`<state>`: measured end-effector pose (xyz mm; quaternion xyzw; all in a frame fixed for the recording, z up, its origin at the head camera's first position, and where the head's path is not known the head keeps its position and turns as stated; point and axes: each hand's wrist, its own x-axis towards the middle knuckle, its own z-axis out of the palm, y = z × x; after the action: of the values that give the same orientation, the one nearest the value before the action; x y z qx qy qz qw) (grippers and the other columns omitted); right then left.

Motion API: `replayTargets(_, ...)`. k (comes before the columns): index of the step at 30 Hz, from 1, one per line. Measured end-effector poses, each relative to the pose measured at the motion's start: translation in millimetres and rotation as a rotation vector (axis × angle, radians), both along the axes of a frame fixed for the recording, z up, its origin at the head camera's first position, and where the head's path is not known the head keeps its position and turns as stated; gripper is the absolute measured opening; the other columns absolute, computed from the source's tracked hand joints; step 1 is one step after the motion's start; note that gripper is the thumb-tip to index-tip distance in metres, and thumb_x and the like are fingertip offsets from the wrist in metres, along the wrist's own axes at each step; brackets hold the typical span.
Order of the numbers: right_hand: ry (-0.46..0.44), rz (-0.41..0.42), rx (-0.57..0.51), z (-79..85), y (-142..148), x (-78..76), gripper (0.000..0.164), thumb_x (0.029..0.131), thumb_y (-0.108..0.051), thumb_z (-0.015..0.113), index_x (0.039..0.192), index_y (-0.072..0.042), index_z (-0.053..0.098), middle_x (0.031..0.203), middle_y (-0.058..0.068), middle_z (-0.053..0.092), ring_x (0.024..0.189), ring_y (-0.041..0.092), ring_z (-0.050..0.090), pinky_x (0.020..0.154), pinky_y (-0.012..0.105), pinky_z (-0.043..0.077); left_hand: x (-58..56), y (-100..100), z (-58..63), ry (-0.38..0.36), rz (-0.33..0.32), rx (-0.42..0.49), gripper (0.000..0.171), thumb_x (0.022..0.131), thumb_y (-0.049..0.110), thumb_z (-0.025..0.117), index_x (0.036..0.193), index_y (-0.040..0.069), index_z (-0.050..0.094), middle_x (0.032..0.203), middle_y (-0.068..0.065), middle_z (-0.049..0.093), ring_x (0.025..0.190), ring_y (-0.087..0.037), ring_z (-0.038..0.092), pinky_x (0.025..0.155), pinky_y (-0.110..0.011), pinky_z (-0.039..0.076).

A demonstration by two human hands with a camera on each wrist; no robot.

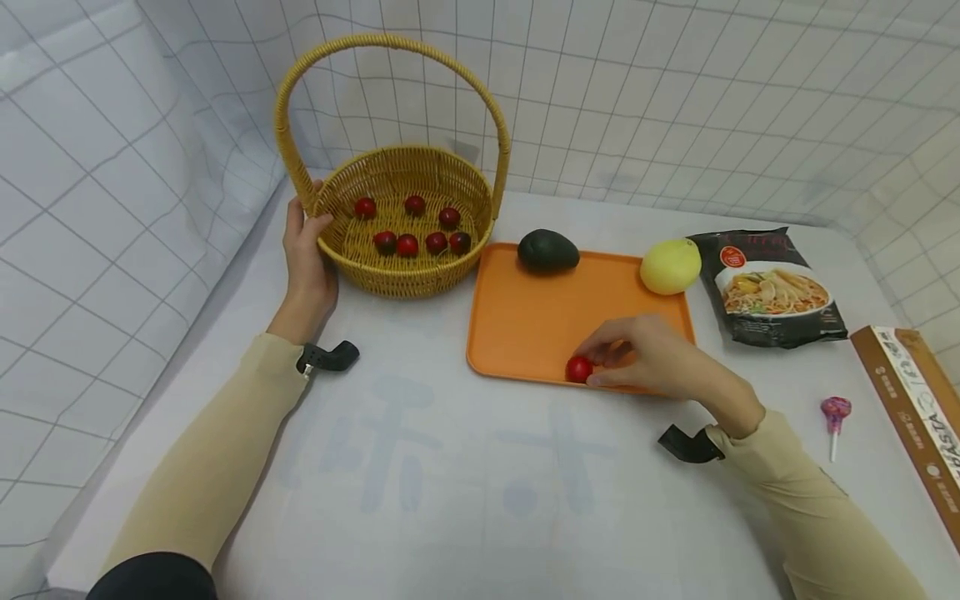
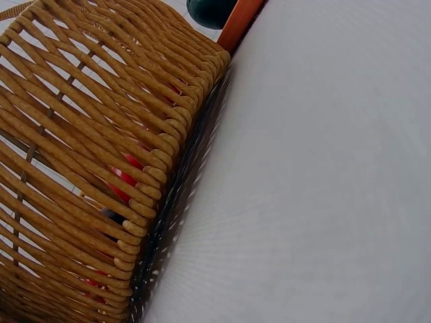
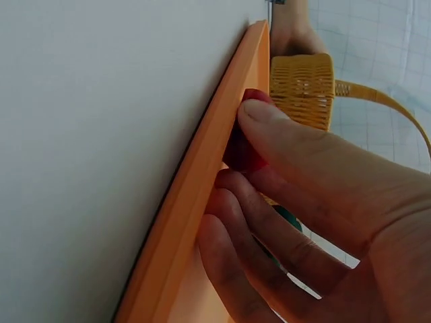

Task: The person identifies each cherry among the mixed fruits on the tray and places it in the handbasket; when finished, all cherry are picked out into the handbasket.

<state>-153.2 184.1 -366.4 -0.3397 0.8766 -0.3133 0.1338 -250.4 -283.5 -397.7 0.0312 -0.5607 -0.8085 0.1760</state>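
At the left, my left hand (image 1: 307,254) grips the side of the yellow wicker basket (image 1: 397,283) near the foot of its handle, thumb over the rim. Several dark red cherries (image 1: 407,246) lie inside the basket. My right hand (image 1: 660,358) is over the front edge of the orange tray (image 1: 517,333). Between thumb and fingers it pinches a red cherry (image 1: 579,369), seen close up in the right wrist view as a shiny red fruit (image 3: 244,151) beside the tray wall. The left wrist view shows mostly basket weave (image 2: 87,134), without the hand.
A dark green avocado (image 1: 548,251) and a yellow round fruit (image 1: 671,267) sit on the tray's back part. Right of it lie a black noodle packet (image 1: 772,292), a pink lollipop (image 1: 836,412) and a long brown box (image 1: 911,408). White gridded cloth (image 1: 637,100) stands behind.
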Motion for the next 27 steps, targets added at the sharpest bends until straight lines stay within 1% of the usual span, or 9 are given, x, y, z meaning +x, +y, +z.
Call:
replayTargets(5, 0.034, 0.001, 0.007, 0.1, -7.1, 2.2, 0.039, 0.085, -0.025, 0.09, 0.122, -0.02, 0.077, 0.112, -0.012, 0.076, 0.096, 0.01, 0.068, 0.088, 0.035, 0.059, -1.2, 1.0, -0.3, -0.019, 0.005, 0.005, 0.054, 0.099, 0.012, 0.055, 0.152, 0.02, 0.052, 0.15, 0.0, 0.053, 0.142, -0.019, 0.045, 0.119, -0.031, 0.031)
replayTargets(8, 0.04, -0.001, 0.009, -0.5, -11.0, 2.8, 0.036, 0.086, -0.023, 0.089, 0.12, -0.019, 0.078, 0.113, -0.011, 0.076, 0.096, 0.01, 0.069, 0.089, 0.035, 0.059, -1.3, 2.2, -0.2, -0.023, 0.004, 0.008, 0.054, 0.099, 0.012, 0.055, 0.152, 0.02, 0.052, 0.151, 0.0, 0.053, 0.142, -0.019, 0.045, 0.119, -0.031, 0.031)
replayTargets(11, 0.044, -0.009, 0.013, -0.1, -15.3, 3.0, 0.032, 0.087, -0.022, 0.088, 0.118, -0.02, 0.078, 0.109, -0.01, 0.075, 0.095, 0.01, 0.069, 0.088, 0.036, 0.059, -1.4, 3.6, -0.1, -0.019, 0.002, -0.008, 0.054, 0.099, 0.012, 0.054, 0.152, 0.02, 0.052, 0.151, 0.0, 0.052, 0.143, -0.019, 0.044, 0.119, -0.031, 0.031)
replayTargets(15, 0.064, -0.046, -0.003, 1.3, -24.9, 0.5, 0.029, 0.088, -0.021, 0.086, 0.115, -0.019, 0.078, 0.105, -0.01, 0.074, 0.096, 0.01, 0.069, 0.089, 0.036, 0.059, -1.2, 4.3, 0.8, -0.011, 0.008, -0.011, 0.053, 0.099, 0.012, 0.054, 0.151, 0.02, 0.053, 0.15, -0.001, 0.053, 0.142, -0.019, 0.045, 0.119, -0.031, 0.031)
replayTargets(18, 0.091, -0.086, -0.062, 4.6, -36.4, -5.7, 0.028, 0.089, -0.017, 0.084, 0.116, -0.016, 0.076, 0.106, -0.006, 0.074, 0.098, 0.014, 0.069, 0.091, 0.038, 0.059, -0.9, 3.7, 1.4, -0.006, 0.016, 0.009, 0.053, 0.098, 0.011, 0.055, 0.15, 0.019, 0.055, 0.149, -0.001, 0.054, 0.14, -0.019, 0.046, 0.118, -0.032, 0.032)
replayTargets(21, 0.13, -0.13, -0.131, 11.7, -50.7, -14.5, 0.028, 0.091, -0.015, 0.083, 0.118, -0.013, 0.075, 0.108, -0.002, 0.075, 0.1, 0.017, 0.069, 0.092, 0.04, 0.059, -0.1, 2.2, 1.3, -0.006, 0.019, 0.017, 0.051, 0.098, 0.012, 0.054, 0.148, 0.02, 0.056, 0.149, -0.001, 0.054, 0.139, -0.018, 0.046, 0.118, -0.033, 0.031)
replayTargets(25, 0.196, -0.196, -0.168, 21.2, -71.8, -27.4, 0.028, 0.092, -0.02, 0.083, 0.118, -0.013, 0.075, 0.109, -0.003, 0.075, 0.1, 0.015, 0.071, 0.09, 0.038, 0.06, 0.4, 0.5, 1.0, -0.014, 0.009, -0.005, 0.051, 0.099, 0.014, 0.054, 0.149, 0.022, 0.054, 0.151, 0.0, 0.052, 0.142, -0.018, 0.045, 0.12, -0.033, 0.031)
replayTargets(27, 0.22, -0.215, -0.182, 25.1, -83.3, -33.0, 0.028, 0.092, -0.023, 0.083, 0.118, -0.013, 0.076, 0.109, -0.004, 0.075, 0.098, 0.014, 0.072, 0.088, 0.035, 0.061, 0.3, 0.1, 1.2, -0.018, 0.002, -0.006, 0.051, 0.1, 0.014, 0.054, 0.15, 0.023, 0.054, 0.152, 0.0, 0.051, 0.143, -0.018, 0.045, 0.12, -0.033, 0.031)
